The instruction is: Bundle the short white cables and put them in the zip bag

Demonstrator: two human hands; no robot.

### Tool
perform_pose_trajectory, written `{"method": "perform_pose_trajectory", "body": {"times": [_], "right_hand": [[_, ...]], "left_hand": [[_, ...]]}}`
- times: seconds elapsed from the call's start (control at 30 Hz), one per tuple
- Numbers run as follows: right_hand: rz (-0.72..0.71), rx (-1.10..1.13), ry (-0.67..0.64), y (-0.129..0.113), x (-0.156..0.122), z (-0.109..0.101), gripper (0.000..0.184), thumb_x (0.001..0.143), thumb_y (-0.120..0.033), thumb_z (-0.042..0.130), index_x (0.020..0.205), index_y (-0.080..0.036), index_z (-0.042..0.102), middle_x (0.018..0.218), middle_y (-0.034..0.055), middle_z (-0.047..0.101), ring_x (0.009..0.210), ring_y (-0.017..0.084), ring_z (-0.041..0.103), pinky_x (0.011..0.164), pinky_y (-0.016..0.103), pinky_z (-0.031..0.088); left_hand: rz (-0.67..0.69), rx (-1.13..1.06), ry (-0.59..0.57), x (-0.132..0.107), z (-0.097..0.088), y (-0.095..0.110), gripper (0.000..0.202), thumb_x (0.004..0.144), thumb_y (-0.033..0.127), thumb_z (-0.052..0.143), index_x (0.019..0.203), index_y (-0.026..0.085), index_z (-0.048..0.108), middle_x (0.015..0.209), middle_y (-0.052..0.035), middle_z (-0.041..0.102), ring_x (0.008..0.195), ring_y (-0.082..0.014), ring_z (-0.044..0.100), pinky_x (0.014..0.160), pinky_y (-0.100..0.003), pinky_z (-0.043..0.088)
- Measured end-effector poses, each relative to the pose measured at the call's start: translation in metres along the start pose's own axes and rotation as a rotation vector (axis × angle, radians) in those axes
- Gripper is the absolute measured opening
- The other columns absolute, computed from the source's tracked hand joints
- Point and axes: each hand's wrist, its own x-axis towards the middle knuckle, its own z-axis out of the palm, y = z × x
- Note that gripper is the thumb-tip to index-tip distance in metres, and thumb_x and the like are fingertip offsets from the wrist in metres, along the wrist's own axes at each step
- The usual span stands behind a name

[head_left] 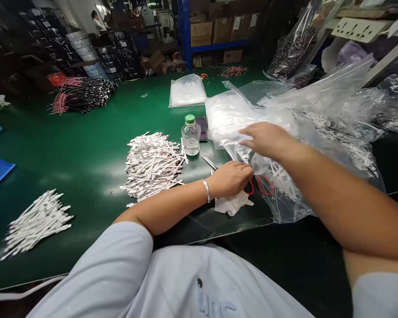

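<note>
My left hand (230, 179), with a bracelet at the wrist, is closed on the edge of a clear plastic bag (290, 212). White cable pieces (285, 181) show through this bag. Over the stacked clear bags (228, 110) is my right hand (265, 139), slightly blurred, thumb and fingers apart and nothing visible in them. Whether it touches the plastic I cannot tell. Scissors with red handles (265, 184) lie partly under my left hand and the bag, their blades pointing away. A crumpled tissue (232, 204) sits just below that hand.
Left of my hands lie a large pile of white cables (152, 165) and a smaller pile (38, 223). A green-capped bottle (190, 137) stands upright near the bags. Farther back are black-and-red wires (82, 95), a flat packet (187, 90) and a power strip (360, 29).
</note>
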Motion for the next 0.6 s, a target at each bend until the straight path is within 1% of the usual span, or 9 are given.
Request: {"method": "perform_pose_trajectory", "body": {"times": [0.03,0.07,0.1,0.17,0.27,0.33,0.47,0.53,0.6], "right_hand": [[-0.047,0.0,-0.025,-0.007,0.013,0.007,0.049,0.089,-0.04,0.056,0.135,-0.023,0.053,0.14,0.0093,0.053,0.127,0.026,0.048,0.098,0.034,0.043],[-0.097,-0.034,-0.072,-0.013,0.026,0.017,0.056,0.087,-0.039,0.059,0.14,-0.023,0.047,0.147,0.0095,0.045,0.133,0.027,0.042,0.099,0.034,0.042],[-0.103,-0.044,-0.092,-0.015,0.039,0.026,0.057,0.086,-0.036,0.061,0.14,-0.024,0.047,0.149,0.0084,0.042,0.135,0.027,0.039,0.099,0.033,0.041],[-0.091,-0.058,-0.101,-0.011,0.059,0.045,0.045,0.088,-0.033,0.057,0.132,-0.024,0.055,0.147,0.0078,0.045,0.132,0.027,0.041,0.097,0.034,0.042],[-0.048,-0.068,-0.086,0.007,0.073,0.063,0.035,0.092,-0.03,0.047,0.123,-0.023,0.061,0.137,0.0105,0.053,0.122,0.028,0.05,0.092,0.035,0.044],[-0.019,-0.069,-0.07,0.017,0.075,0.069,0.035,0.092,-0.029,0.044,0.121,-0.021,0.062,0.132,0.0123,0.056,0.118,0.028,0.052,0.089,0.036,0.044],[0.045,-0.049,-0.047,0.022,0.08,0.073,0.035,0.091,-0.028,0.045,0.122,-0.02,0.061,0.129,0.0147,0.057,0.118,0.03,0.052,0.087,0.038,0.045],[0.075,-0.032,-0.05,0.02,0.081,0.071,0.035,0.09,-0.027,0.048,0.12,-0.018,0.062,0.126,0.0167,0.059,0.115,0.031,0.054,0.084,0.039,0.045],[0.094,-0.006,-0.064,0.019,0.079,0.064,0.035,0.086,-0.029,0.056,0.116,-0.014,0.064,0.117,0.0192,0.063,0.106,0.032,0.058,0.078,0.038,0.046]], "left_hand": [[0.032,0.004,-0.007,0.001,-0.001,0.004,0.023,0.094,0.014,0.034,0.092,0.011,0.056,0.099,-0.0119,0.067,0.097,-0.0197,0.062,0.091,-0.033,0.045],[0.06,0.008,-0.016,0.0,-0.003,0.007,0.021,0.093,0.013,0.036,0.092,0.011,0.056,0.103,-0.0124,0.067,0.098,-0.02,0.062,0.091,-0.034,0.045],[0.079,0.009,-0.021,-0.001,-0.005,0.011,0.019,0.092,0.012,0.038,0.092,0.012,0.057,0.107,-0.013,0.066,0.1,-0.0202,0.062,0.092,-0.034,0.045],[0.106,-0.002,-0.011,-0.006,-0.012,0.018,0.016,0.09,0.011,0.041,0.094,0.012,0.056,0.116,-0.0142,0.065,0.103,-0.0196,0.061,0.093,-0.034,0.045],[0.151,-0.043,0.048,-0.02,-0.025,0.03,0.016,0.091,0.012,0.04,0.095,0.013,0.056,0.125,-0.0152,0.062,0.105,-0.0172,0.062,0.096,-0.032,0.046],[0.207,-0.071,0.142,-0.033,-0.038,0.041,0.015,0.091,0.013,0.039,0.093,0.013,0.054,0.123,-0.0163,0.063,0.105,-0.0168,0.063,0.098,-0.032,0.046],[0.317,-0.229,0.498,-0.065,-0.067,0.063,0.01,0.092,0.015,0.04,0.096,0.013,0.049,0.113,-0.0177,0.067,0.104,-0.018,0.065,0.098,-0.032,0.05],[0.252,-0.388,0.603,-0.082,-0.083,0.069,0.016,0.094,0.016,0.037,0.106,0.013,0.047,0.113,-0.0166,0.067,0.106,-0.0183,0.065,0.092,-0.031,0.054],[0.091,-0.557,0.683,-0.097,-0.099,0.069,0.019,0.097,0.018,0.033,0.111,0.017,0.046,0.116,-0.0118,0.066,0.106,-0.017,0.066,0.089,-0.032,0.056]]}}
